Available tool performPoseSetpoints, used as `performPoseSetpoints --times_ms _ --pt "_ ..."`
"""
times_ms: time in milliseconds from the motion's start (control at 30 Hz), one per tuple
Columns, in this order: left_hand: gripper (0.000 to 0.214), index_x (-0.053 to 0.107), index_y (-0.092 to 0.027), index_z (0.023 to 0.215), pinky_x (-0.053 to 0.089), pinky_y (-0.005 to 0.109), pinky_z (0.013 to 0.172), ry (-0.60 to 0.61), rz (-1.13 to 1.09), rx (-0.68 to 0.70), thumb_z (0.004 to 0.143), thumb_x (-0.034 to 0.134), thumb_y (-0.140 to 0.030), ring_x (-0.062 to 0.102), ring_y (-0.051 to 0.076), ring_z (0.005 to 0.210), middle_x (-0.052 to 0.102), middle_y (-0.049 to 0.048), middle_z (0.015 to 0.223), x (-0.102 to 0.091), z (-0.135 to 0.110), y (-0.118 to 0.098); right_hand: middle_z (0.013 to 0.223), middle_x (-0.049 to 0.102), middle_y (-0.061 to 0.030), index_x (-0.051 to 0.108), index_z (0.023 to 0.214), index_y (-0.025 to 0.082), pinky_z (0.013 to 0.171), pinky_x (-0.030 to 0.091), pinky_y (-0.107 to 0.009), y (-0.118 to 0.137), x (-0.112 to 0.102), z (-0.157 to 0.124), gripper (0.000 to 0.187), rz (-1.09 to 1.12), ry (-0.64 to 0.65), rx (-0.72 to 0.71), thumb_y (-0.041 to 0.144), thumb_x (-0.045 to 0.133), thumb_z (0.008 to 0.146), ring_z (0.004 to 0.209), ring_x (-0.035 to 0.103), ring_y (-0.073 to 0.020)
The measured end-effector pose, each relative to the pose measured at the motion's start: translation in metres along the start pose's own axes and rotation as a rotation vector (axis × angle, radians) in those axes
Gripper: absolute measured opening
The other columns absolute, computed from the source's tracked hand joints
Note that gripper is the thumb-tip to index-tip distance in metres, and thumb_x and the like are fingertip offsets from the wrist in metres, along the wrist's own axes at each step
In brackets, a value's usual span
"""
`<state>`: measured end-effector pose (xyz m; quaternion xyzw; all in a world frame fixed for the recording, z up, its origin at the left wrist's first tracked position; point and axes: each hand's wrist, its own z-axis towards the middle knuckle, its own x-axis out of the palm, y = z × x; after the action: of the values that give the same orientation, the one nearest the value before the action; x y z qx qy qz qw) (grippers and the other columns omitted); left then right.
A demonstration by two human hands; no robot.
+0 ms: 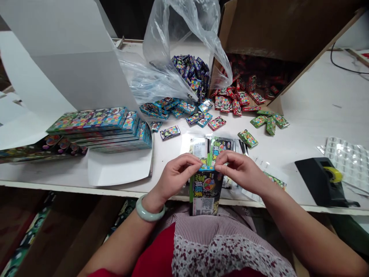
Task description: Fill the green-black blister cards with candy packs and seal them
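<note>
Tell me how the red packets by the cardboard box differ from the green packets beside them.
The red packets are far more numerous than the green packets. The red packets spill in a heap from inside the cardboard box, while the green packets lie outside it in a small loose group. Both are small, flat, printed rectangular packets, and both kinds lie scattered at odd angles on the white table.

A small rectangular printed cardboard box (205, 194), dark-faced with a green side edge, blue top and white panel low down, stood upright, its top edge pinched between the fingertips of the left hand (175, 177) and right hand (239, 171).
</note>
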<state>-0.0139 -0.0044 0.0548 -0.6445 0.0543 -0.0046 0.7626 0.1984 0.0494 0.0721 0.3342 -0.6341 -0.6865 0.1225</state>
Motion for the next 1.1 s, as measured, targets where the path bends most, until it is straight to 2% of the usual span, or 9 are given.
performPoseSetpoints --times_ms 133,233,400,633,767,833,900,1000,1100 --pt "0.01 0.068 -0.019 0.09 0.052 0.032 0.08 0.084 0.073 0.091 0.086 0.059 -0.017 0.063 0.016 0.091 0.068 0.0068 0.094 -0.006 -0.007 0.006 0.092 0.064 -0.0035 0.06 0.086 0.022 0.08 0.048 -0.035 -0.008 0.004 -0.011 0.002 -0.152 -0.049 -0.168 0.024 0.061 0.086 0.092 0.059 -0.0166" --pt "0.013 0.066 -0.021 0.095 0.052 0.03 0.077 0.094 0.091 0.11 0.083 0.063 -0.015 0.062 0.017 0.094 0.066 0.0066 0.097 -0.004 -0.01 0.015 0.093 0.061 -0.0028 0.058 0.088 0.024 0.082 0.048 -0.035 -0.017 0.014 -0.016 0.006 -0.215 -0.161 -0.249 0.018 0.059 0.086 0.094 0.059 -0.0165" --pt "0.012 0.062 -0.021 0.094 0.051 0.029 0.079 -0.019 0.084 0.113 0.085 0.06 -0.014 0.06 0.015 0.089 0.061 0.004 0.091 0.004 -0.013 0.024 0.094 0.061 -0.0046 0.058 0.097 0.025 0.072 0.051 -0.032 -0.029 0.028 -0.015 0.011 -0.186 -0.276 -0.251 0.018 0.055 0.088 0.093 0.058 -0.0174" --pt "0.015 0.061 -0.023 0.101 0.049 0.026 0.077 0.003 0.194 -0.008 0.086 0.058 -0.022 0.059 0.015 0.088 0.06 0.0028 0.094 0.004 -0.006 0.021 0.096 0.058 -0.0058 0.056 0.094 0.023 0.086 0.048 -0.037 -0.03 0.038 -0.011 0.01 -0.17 -0.338 -0.299 0.018 0.048 0.09 0.098 0.056 -0.0174" --pt "0.008 0.064 -0.025 0.091 0.048 0.027 0.078 -0.021 0.261 -0.02 0.085 0.06 -0.027 0.057 0.017 0.089 0.06 0.0006 0.092 0.0 0.001 0.026 0.113 0.061 -0.0053 0.057 0.109 0.025 0.086 0.049 -0.031 -0.042 -0.002 -0.018 0.02 -0.049 -0.219 -0.111 0.027 0.051 0.089 0.106 0.057 -0.0159" --pt "0.006 0.065 -0.028 0.088 0.048 0.027 0.075 -0.077 0.274 -0.064 0.084 0.061 -0.03 0.057 0.017 0.087 0.061 -0.0022 0.092 -0.002 0.003 0.029 0.114 0.063 -0.0052 0.058 0.112 0.024 0.085 0.048 -0.03 -0.06 -0.041 -0.03 0.025 -0.103 -0.359 0.1 0.028 0.052 0.088 0.102 0.059 -0.0153" --pt "0.003 0.065 -0.03 0.085 0.049 0.028 0.075 -0.133 0.289 -0.112 0.083 0.063 -0.032 0.057 0.018 0.086 0.062 -0.0047 0.09 -0.001 0.004 0.031 0.106 0.065 -0.0053 0.064 0.102 0.02 0.086 0.046 -0.03 -0.082 -0.081 -0.046 0.021 -0.343 -0.59 0.361 0.025 0.051 0.087 0.096 0.06 -0.0152" --pt "0.004 0.065 -0.032 0.085 0.049 0.031 0.076 -0.173 0.306 -0.161 0.082 0.064 -0.035 0.057 0.019 0.086 0.063 -0.0066 0.09 0.004 0.006 0.03 0.095 0.065 -0.0084 0.068 0.085 0.017 0.086 0.042 -0.034 -0.113 -0.123 -0.067 0.013 -0.446 -0.642 0.516 0.02 0.058 0.079 0.087 0.059 -0.0184" --pt "0.005 0.066 -0.032 0.085 0.05 0.032 0.077 -0.174 0.306 -0.174 0.081 0.065 -0.035 0.057 0.019 0.086 0.063 -0.0072 0.09 0.01 0.008 0.028 0.082 0.066 -0.0055 0.068 0.074 0.018 0.078 0.042 -0.032 -0.133 -0.131 -0.076 0.005 -0.426 -0.605 0.579 0.021 0.064 0.072 0.078 0.058 -0.0177"
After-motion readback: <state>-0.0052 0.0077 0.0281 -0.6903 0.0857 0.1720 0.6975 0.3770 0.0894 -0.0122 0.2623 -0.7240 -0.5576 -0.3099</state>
